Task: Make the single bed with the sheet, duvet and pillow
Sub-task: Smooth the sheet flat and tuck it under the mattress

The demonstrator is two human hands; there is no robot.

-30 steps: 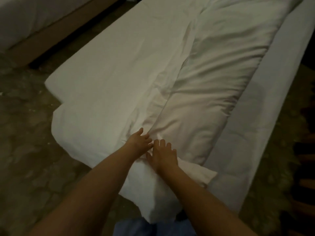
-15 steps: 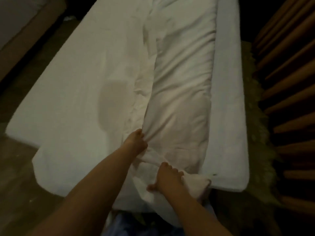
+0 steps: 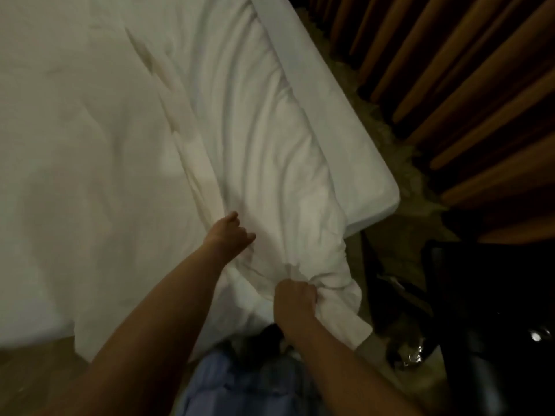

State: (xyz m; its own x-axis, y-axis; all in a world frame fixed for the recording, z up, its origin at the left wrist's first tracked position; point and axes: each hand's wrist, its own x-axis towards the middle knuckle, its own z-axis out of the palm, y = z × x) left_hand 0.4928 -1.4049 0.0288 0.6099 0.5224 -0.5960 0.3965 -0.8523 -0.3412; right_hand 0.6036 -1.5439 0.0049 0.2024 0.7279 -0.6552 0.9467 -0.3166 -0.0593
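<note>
A white duvet (image 3: 261, 139) lies folded lengthwise on the bed, its creased upper layer bunched toward the foot end near me. My right hand (image 3: 295, 298) grips a gathered corner of the duvet just past the bed's foot edge. My left hand (image 3: 229, 234) holds the fold of the duvet a little farther up the bed, fingers curled into the cloth. A strip of the white sheeted mattress (image 3: 339, 121) shows bare along the right side. No pillow is in view.
Wooden slats (image 3: 450, 85) run along the right behind a strip of floor (image 3: 399, 151). A black piece of furniture (image 3: 486, 295) stands at the lower right near the bed's corner. My blue trousers (image 3: 240, 385) are at the bottom, against the foot of the bed.
The view has swung toward the bed's right foot corner. My right hand has pulled the duvet corner toward me and to the right, bunching it; my left hand stays on the fold.
</note>
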